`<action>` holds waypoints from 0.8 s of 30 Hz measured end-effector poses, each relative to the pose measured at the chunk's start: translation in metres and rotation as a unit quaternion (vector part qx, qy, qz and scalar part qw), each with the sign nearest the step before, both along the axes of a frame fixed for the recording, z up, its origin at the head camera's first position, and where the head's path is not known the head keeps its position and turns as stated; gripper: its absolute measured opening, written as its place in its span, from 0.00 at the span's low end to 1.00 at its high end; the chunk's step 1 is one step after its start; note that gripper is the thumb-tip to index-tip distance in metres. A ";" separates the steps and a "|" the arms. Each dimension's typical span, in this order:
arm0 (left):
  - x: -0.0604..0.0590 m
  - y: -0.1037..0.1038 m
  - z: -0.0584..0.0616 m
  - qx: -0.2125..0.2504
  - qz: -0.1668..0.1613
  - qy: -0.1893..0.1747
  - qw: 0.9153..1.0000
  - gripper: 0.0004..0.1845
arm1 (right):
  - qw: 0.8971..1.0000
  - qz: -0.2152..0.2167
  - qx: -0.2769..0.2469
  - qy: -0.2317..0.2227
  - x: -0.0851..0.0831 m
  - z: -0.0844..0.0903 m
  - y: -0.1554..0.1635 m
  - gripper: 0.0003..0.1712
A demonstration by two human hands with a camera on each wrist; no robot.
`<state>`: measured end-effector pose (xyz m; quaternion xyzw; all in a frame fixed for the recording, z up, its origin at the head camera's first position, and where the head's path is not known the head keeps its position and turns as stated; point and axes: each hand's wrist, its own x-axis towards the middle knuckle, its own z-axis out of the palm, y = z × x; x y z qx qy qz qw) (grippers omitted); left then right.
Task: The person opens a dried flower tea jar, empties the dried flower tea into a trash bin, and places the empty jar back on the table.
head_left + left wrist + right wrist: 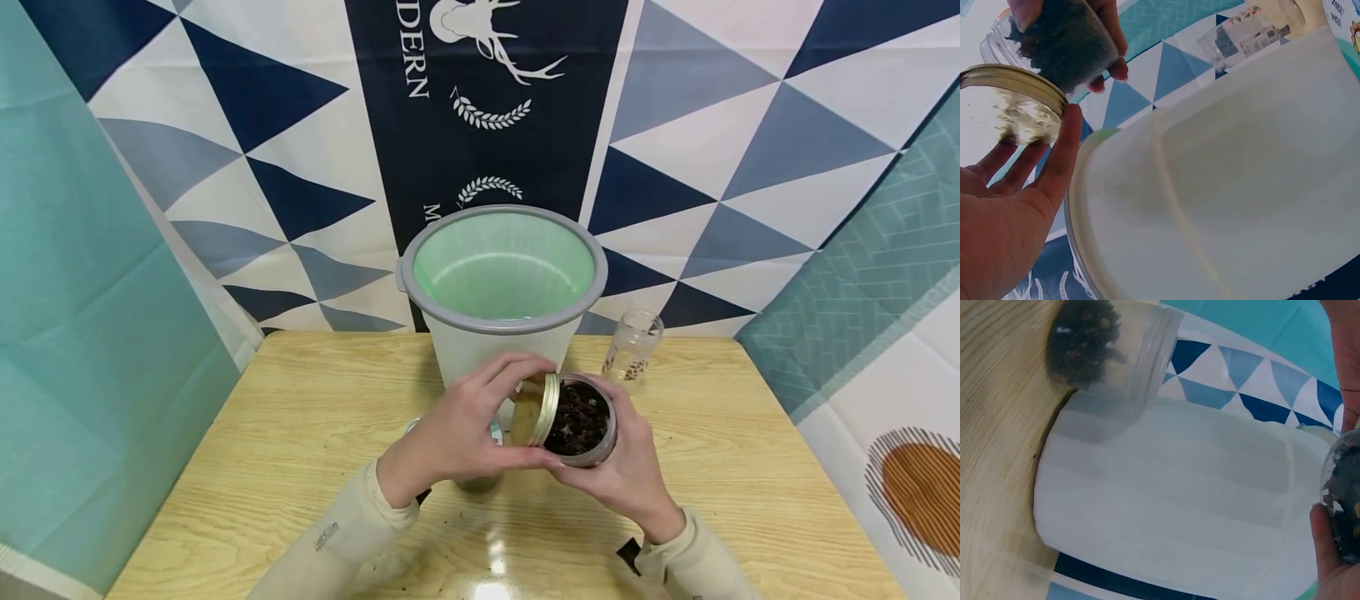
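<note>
My left hand (465, 425) holds a gold metal screw lid (547, 410) tilted on its edge, fingers and thumb around its rim. My right hand (632, 462) grips a clear jar (604, 450), its open mouth facing up toward the head camera. Dark, dry, leaf-like pieces (576, 417) fill much of this jar. The lid stands beside the jar's mouth, not covering it. In the left wrist view, the lid (1019, 84) is close to the jar (1082, 50). Both hands are above the table, in front of a white bin (450, 337).
The bin has a grey rim (501, 323) and a green inside. A second clear jar (1147, 356) with dark contents stands by its base, partly hidden behind my left hand in the head view. A clear glass jar (633, 346) stands back right on the wooden table (300, 433).
</note>
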<state>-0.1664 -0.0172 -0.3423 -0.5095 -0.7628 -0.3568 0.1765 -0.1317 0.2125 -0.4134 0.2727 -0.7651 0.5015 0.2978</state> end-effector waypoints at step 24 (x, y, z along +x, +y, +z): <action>-0.002 -0.065 -0.035 0.088 0.004 -0.090 0.992 0.56 | 0.999 -0.013 -0.036 -0.023 0.003 0.005 0.000 0.60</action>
